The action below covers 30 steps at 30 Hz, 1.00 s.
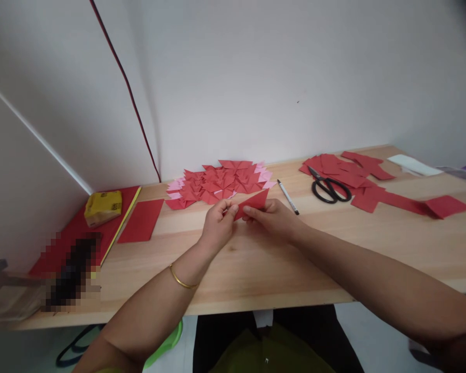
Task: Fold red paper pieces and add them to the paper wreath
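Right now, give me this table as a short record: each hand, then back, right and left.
Left hand: pinching a red paper piece
Right hand: pinching the same piece
Back: folded red and pink papers, heaped
Right: white pen; black-handled scissors, blades over loose red papers
Left: yellow packet on a red sheet

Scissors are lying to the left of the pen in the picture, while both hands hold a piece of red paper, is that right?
Not quite: the head view shows the scissors to the right of the pen. The left hand and right hand do hold a piece of red paper.
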Each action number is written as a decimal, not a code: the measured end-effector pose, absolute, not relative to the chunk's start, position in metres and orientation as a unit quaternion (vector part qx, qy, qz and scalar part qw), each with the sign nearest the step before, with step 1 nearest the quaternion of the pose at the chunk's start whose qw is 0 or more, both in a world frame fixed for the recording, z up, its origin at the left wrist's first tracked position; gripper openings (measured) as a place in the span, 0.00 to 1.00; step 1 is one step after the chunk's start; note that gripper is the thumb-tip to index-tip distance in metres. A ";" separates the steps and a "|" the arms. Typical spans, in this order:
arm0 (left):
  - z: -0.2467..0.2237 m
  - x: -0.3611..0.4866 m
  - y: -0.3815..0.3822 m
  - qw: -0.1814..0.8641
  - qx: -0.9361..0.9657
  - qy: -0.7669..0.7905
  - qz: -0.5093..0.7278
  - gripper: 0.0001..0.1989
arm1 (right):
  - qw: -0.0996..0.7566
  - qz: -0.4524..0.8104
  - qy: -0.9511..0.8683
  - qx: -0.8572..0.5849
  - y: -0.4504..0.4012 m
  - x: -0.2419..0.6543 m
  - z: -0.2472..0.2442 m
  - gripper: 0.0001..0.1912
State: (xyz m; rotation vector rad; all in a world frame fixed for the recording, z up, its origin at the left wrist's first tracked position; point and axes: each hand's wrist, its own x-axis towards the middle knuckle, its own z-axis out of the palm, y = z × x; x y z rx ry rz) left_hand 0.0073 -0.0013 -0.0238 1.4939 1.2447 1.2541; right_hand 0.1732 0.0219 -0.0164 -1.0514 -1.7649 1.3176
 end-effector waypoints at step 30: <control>-0.013 0.001 -0.004 0.040 0.809 0.497 0.311 0.08 | 0.305 0.180 -0.874 -0.334 0.033 0.183 -0.017 0.11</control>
